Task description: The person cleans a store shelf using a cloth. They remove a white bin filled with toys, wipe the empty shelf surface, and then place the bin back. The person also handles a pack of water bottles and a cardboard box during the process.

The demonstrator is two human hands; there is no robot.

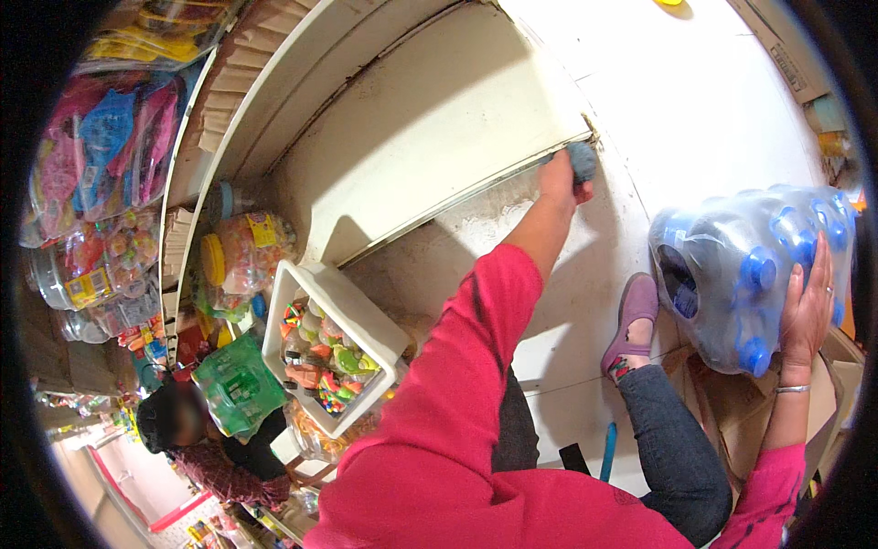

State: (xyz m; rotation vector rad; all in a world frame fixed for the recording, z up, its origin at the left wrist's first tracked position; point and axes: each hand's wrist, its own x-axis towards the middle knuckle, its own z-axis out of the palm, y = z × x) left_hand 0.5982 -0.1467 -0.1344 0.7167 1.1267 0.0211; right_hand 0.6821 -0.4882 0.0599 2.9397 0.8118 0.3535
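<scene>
My left hand (564,180) is closed around a blurred blue-grey pad or cloth (582,162), whose exact kind I cannot tell. It touches the near right corner of a white shelf's bottom board (439,110). My right hand (809,309), with a ring and a bracelet, lies flat with fingers extended against a shrink-wrapped pack of clear bottles with blue caps (727,274). The pack stands on or against a cardboard box (748,425), to the right of my foot.
A white bin (343,281) of small colourful bottles and toys stands at left, beside plastic candy jars (257,247). A person (226,473) is near a green-wrapped pack (240,384) at lower left. A blue strip (608,451) lies on the tiled floor (562,412).
</scene>
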